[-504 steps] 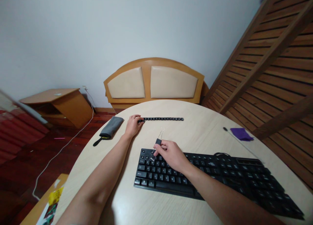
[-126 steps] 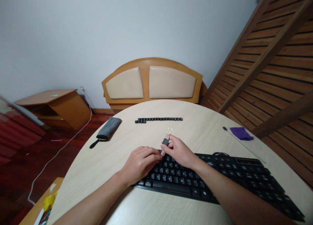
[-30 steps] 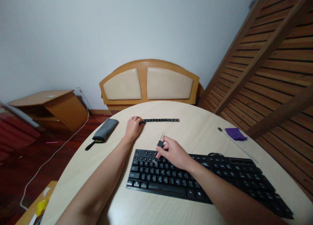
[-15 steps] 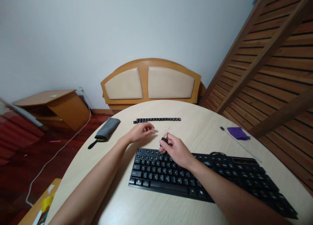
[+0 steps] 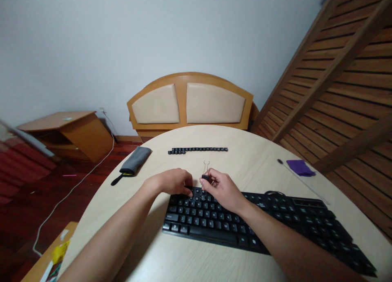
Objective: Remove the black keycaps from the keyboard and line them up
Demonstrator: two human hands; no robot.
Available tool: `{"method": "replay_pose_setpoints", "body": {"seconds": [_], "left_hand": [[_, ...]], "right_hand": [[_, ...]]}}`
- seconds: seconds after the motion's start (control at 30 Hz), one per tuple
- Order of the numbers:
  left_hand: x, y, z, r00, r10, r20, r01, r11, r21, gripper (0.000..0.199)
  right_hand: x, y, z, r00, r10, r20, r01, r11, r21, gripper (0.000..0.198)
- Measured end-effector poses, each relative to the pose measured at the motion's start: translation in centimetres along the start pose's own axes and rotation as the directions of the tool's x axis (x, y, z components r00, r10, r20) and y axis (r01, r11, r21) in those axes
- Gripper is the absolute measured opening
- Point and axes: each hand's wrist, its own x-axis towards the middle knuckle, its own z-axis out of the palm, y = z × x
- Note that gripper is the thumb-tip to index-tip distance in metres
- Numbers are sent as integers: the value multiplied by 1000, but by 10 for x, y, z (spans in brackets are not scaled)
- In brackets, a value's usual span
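Observation:
My right hand point(image 5: 223, 188) is closed around a keycap puller point(image 5: 206, 177), a small black handle with thin wire prongs pointing up and away. It hovers over the upper rows of a black keyboard point(image 5: 211, 236). At the keyboard's upper left, my left hand point(image 5: 176, 181) reaches down, thumb low among the keys and a gap between thumb and curled fingers. Nothing shows in that hand. Bare switch spots are visible on the top rows between the hands. Beyond them, loose black keycaps point(image 5: 202, 149) lie in a line, with a short second row at its left end.
A grey pouch point(image 5: 136, 160) with a black loop lies on the round table point(image 5: 245, 151) at left. To the right are a purple cloth point(image 5: 300, 167) and a thin rod with a dark tip point(image 5: 301, 182). A slatted wooden screen point(image 5: 337, 98) stands beyond the right edge.
My left hand has moved from beside the keycap line down onto the keyboard's upper left. The puller has lifted slightly and turned, its lower wire no longer showing over the keys.

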Motion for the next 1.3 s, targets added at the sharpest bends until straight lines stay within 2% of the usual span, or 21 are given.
{"method": "replay_pose_setpoints", "body": {"seconds": [0.4,0.63,0.7,0.83,0.9,0.97,1.07,1.17,1.23,1.3], "left_hand": [[-1,5,3,998,-63,-22,64,997,47,22],[-4,15,-1,988,-151,-29,153,976,152,23],[-4,14,-2,980,-192,-47,197,966,169,22],[-4,9,-3,968,-229,-104,244,956,162,19],[-4,5,-3,972,-205,-116,222,961,164,19],[-5,3,-5,986,-139,-96,152,978,144,21],[-4,0,-7,999,-17,-43,19,999,48,27],[-3,0,-8,997,60,-41,-61,998,-33,33],[-2,2,-7,995,93,-46,-95,994,-53,37],[-2,5,-6,993,108,-49,-111,992,-53,40]], "right_hand": [[-4,-4,-1,985,-112,129,131,981,-145,16],[-7,-27,-9,970,-116,213,192,903,-383,11],[-8,-30,-11,974,-105,199,182,888,-422,11],[-5,-19,-12,982,-127,142,172,910,-379,19],[-2,-10,-11,980,-136,144,181,913,-366,25],[0,-4,-9,978,-139,157,188,911,-367,29],[2,0,-7,978,-138,159,190,906,-378,35],[1,1,-6,983,-125,136,168,910,-378,38],[1,1,-6,989,-81,124,114,950,-289,36],[2,3,-7,991,-20,134,36,992,-123,33]]}}
